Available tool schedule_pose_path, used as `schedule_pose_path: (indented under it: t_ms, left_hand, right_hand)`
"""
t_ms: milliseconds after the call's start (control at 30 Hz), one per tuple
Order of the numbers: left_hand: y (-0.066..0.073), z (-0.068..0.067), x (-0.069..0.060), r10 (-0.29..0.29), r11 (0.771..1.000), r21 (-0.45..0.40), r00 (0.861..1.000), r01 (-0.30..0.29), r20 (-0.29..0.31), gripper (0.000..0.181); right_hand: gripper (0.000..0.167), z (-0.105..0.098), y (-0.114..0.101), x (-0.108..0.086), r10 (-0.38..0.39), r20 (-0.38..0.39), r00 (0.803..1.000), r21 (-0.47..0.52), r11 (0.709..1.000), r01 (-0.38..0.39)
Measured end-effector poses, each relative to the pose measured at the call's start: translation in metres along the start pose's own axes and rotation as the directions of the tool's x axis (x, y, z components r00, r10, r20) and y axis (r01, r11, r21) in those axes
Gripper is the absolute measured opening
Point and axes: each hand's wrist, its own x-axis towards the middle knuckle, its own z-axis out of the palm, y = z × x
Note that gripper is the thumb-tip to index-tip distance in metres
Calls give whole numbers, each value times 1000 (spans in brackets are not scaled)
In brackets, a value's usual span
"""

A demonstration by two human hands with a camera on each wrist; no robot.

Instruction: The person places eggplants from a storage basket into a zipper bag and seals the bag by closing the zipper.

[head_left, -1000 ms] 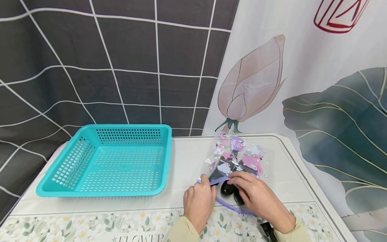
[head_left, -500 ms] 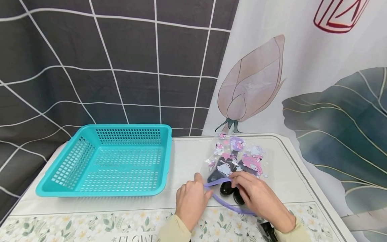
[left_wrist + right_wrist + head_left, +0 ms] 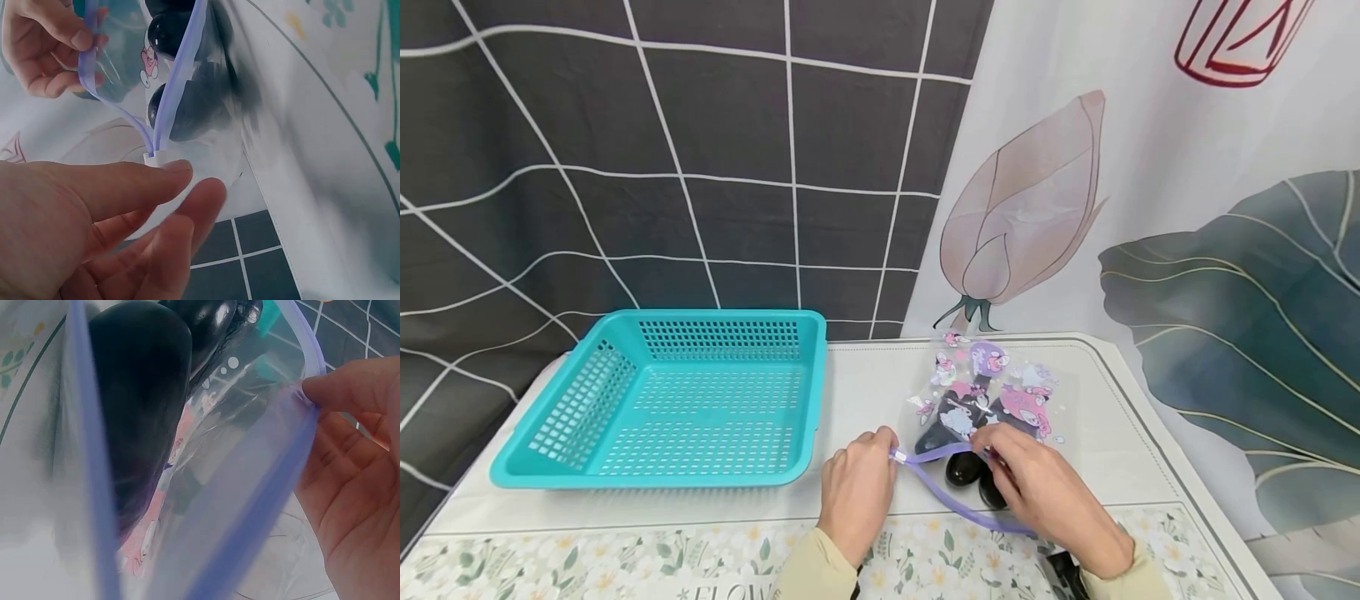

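A clear zip bag (image 3: 951, 371) with pink and purple cartoon prints lies on the table, its purple-edged mouth spread towards me. Inside are several glossy, near-black, long rounded things that look like eggplants (image 3: 140, 412); their ends (image 3: 962, 469) show at the mouth. My left hand (image 3: 857, 492) holds the bag's left corner beside the white zip slider (image 3: 154, 158), thumb over the plastic. At the upper rim, my right hand (image 3: 1037, 492) pinches the purple zip strip between thumb and fingers, keeping the two edges apart. The fingertips of both hands are partly hidden in the head view.
A turquoise plastic basket (image 3: 812, 392) with perforated walls stands on the left of the table. The white tabletop cover (image 3: 857, 375) has a floral band along the front. Behind hang a dark grid curtain (image 3: 722, 125) and a white printed curtain (image 3: 1150, 150).
My left hand has shifted left to the bag's corner, and the white slider now shows beside it. The right hand stays almost where it was, with the bag's mouth still spread.
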Motion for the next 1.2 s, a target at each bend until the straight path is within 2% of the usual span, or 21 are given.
schedule_pose_path:
  t_ms: [500,767,1067,1200]
  left_hand:
    - [-1,-2,2,36,999,-31,999,-36,1,13]
    - [-1,-6,4,42,999,-33,999,-42,3,12]
    - [-2,-9,4,36,999,-24,999,-36,-7,9]
    - [-2,-9,4,42,999,-18,999,-42,-19,7]
  right_hand:
    - [31,-1,-1,1,38,42,998,-18,999,-37]
    - [30,1,-6,2,56,71,996,38,998,-58]
    - [26,10,-19,13,56,22,998,-23,998,-55]
    - [27,16,-30,23,88,10,996,-44,995,-87]
